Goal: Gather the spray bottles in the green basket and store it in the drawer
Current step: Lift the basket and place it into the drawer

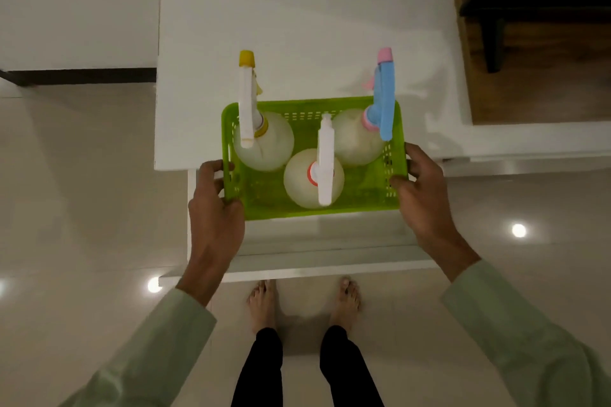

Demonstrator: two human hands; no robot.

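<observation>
Head view looks straight down on a bright green perforated plastic basket (314, 205), held at its two short ends — the left hand (215, 208) clasps the left rim, the right hand (426, 195) the right rim, both closed on it. Its long axis runs left to right between the hands, equally near each. Inside stand three translucent round-bodied spray bottles: a yellow-capped one (264, 142) at the basket's far left, a pink-and-blue-headed one (355, 139) at its far right, a white-headed one with a red collar (312, 178) at the near middle. The basket straddles the front edge of a white cabinet top (297, 26), and directly below its near half lies the open white drawer (317, 258) — so the coming move is probably toward the person and down. Beyond the basket, glossy pale floor tiles (82, 192) reflect ceiling lights; bare feet stand nearest.
</observation>
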